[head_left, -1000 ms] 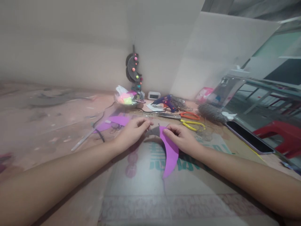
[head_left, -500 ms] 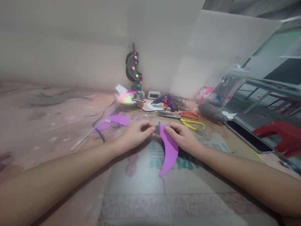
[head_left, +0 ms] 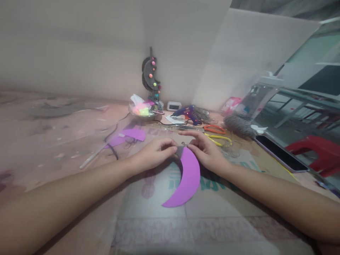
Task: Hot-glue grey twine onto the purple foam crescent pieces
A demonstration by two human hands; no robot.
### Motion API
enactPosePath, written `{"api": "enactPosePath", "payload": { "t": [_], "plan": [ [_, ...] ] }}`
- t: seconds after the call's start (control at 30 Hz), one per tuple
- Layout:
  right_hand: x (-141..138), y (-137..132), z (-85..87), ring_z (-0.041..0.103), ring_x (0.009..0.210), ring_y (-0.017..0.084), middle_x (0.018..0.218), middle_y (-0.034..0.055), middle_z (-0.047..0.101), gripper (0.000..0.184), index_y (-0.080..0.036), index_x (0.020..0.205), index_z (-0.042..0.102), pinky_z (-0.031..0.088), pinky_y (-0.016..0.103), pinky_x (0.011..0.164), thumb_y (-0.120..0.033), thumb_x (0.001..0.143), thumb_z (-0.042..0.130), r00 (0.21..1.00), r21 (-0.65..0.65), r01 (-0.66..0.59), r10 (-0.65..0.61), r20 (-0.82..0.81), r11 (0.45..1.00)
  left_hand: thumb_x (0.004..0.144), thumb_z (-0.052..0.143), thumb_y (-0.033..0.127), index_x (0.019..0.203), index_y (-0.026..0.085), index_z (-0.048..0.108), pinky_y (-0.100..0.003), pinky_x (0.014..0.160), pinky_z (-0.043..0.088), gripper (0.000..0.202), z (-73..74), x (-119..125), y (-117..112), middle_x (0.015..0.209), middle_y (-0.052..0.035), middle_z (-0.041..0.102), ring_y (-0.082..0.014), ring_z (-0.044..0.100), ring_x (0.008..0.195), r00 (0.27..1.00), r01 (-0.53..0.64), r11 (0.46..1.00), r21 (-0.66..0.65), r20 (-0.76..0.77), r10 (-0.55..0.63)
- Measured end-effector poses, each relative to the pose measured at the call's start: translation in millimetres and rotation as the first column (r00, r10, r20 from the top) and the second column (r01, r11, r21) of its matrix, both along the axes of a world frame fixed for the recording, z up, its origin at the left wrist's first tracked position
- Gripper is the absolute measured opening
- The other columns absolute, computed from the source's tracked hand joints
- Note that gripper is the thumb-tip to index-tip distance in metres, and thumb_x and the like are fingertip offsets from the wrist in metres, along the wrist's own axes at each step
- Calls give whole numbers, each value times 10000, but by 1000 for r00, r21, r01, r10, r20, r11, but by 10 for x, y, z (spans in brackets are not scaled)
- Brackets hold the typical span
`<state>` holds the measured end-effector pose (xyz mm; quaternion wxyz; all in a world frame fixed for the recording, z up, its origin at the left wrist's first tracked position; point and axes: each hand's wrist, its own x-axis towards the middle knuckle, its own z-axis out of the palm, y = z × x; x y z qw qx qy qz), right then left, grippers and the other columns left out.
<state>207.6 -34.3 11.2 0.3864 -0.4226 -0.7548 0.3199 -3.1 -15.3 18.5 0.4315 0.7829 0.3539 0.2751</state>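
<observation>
A purple foam crescent (head_left: 189, 179) lies on a printed cardboard sheet (head_left: 202, 219), its upper tip between my two hands. My left hand (head_left: 155, 153) pinches that tip together with a small grey piece (head_left: 180, 151) from the left. From the right, my right hand (head_left: 204, 148) pinches the same tip with thumb and lower fingers, the index finger stretched out above it. Both forearms rest low over the table.
Behind my hands lie yellow scissors (head_left: 219, 139), orange scissors (head_left: 214, 129), a blue glue gun (head_left: 186, 113), a bowl of bright foam bits (head_left: 142, 111) and a black crescent ornament (head_left: 151, 79). More purple foam (head_left: 130, 136) lies left. A phone (head_left: 281, 153) and grey yarn (head_left: 239, 126) lie right.
The crescent has swung flat onto the cardboard, its lower tip moving left. My right index finger has lifted and stretched out. Both hands stay at the upper tip.
</observation>
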Motion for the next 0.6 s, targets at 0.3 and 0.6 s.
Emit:
{"api": "enactPosePath", "payload": {
  "t": [0.3,0.6],
  "plan": [
    [-15,29,0,565,663,132,772,8,615,210,-210,1053,602,450,258,607,-321,893,525,993,2,112,-112,38,994,866,501,424,800,163,613,-210,532,373,292,-95,-12,86,676,12,571,-107,502,589,997,-35,998,-53,66,39],
    [-24,40,30,439,548,98,605,-34,466,341,-180,685,505,356,224,510,-458,883,500,994,-108,106,-105,12,988,841,537,506,723,166,577,-225,528,353,362,-81,-45,139,620,25,517,-107,468,568,973,-210,978,-3,94,209]
  ]
}}
